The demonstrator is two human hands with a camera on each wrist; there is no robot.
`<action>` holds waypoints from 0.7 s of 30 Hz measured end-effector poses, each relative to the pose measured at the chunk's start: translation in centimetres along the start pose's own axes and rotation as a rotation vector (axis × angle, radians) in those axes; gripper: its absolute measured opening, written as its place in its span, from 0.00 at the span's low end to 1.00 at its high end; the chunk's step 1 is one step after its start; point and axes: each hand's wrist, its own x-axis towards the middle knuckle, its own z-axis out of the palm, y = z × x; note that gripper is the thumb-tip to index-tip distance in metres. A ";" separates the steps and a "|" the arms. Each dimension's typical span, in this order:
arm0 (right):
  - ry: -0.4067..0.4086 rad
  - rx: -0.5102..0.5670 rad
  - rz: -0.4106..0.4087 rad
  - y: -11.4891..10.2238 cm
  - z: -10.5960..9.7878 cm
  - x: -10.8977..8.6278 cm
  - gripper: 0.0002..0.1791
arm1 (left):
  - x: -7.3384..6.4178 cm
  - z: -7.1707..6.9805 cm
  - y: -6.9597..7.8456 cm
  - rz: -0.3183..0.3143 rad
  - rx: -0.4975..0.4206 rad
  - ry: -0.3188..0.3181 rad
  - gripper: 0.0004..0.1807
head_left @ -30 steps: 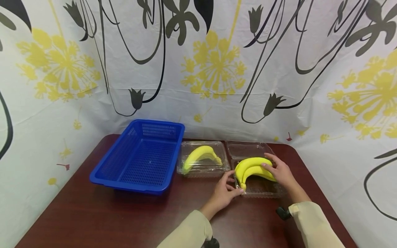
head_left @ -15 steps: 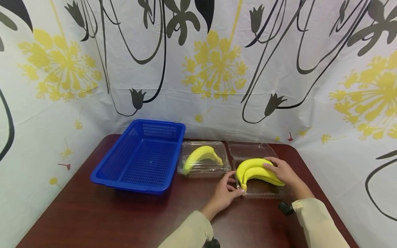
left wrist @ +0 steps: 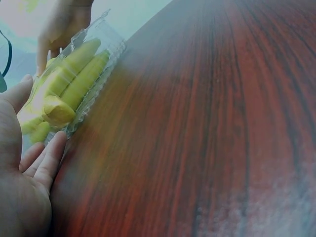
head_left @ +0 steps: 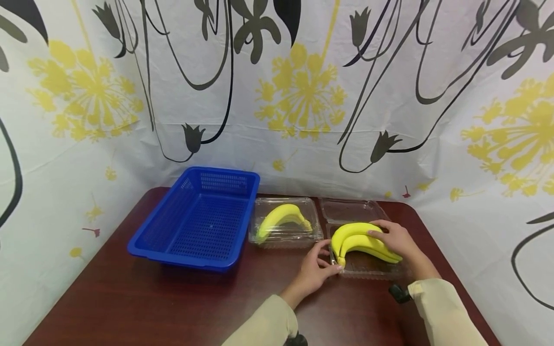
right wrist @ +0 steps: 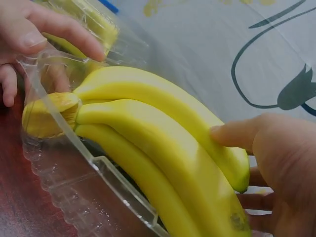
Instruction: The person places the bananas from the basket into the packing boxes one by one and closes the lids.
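A bunch of yellow bananas (head_left: 361, 239) lies in the base of a clear plastic container (head_left: 372, 274), its stem end at the near left corner. The container's clear lid (head_left: 352, 210) is folded back toward the wall. My right hand (head_left: 396, 241) grips the bunch at its right end; in the right wrist view the thumb presses on the outer banana (right wrist: 163, 91), with the other fingers partly hidden behind. With thumb and fingers, my left hand (head_left: 312, 269) holds the container's left corner beside the stem (right wrist: 52, 114). In the left wrist view its fingertips (left wrist: 58, 140) meet the container's side.
Left of this container stands a closed clear container (head_left: 254, 211) with yellow bananas (head_left: 277, 218) inside. Farther left, a blue perforated basket (head_left: 195, 262) sits on the dark red-brown table (head_left: 130, 298). A patterned white cloth (head_left: 233, 182) hangs behind the table.
The bunch's right end has come down and nearer, settling lower in the container, as my right hand shifted slightly right and down. My left hand stays at the corner.
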 end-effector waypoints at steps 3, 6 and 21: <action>0.071 0.045 0.045 0.2 0.0 0.0 0.34 | 0.0 0.0 -0.1 -0.009 0.000 -0.001 0.36; 0.183 0.098 0.090 0.6 0.0 0.1 0.32 | 0.0 -0.1 -0.1 -0.015 0.001 -0.003 0.36; 0.198 0.444 0.274 4.9 0.7 2.9 0.47 | -0.1 -0.4 0.3 -0.027 -0.056 -0.024 0.37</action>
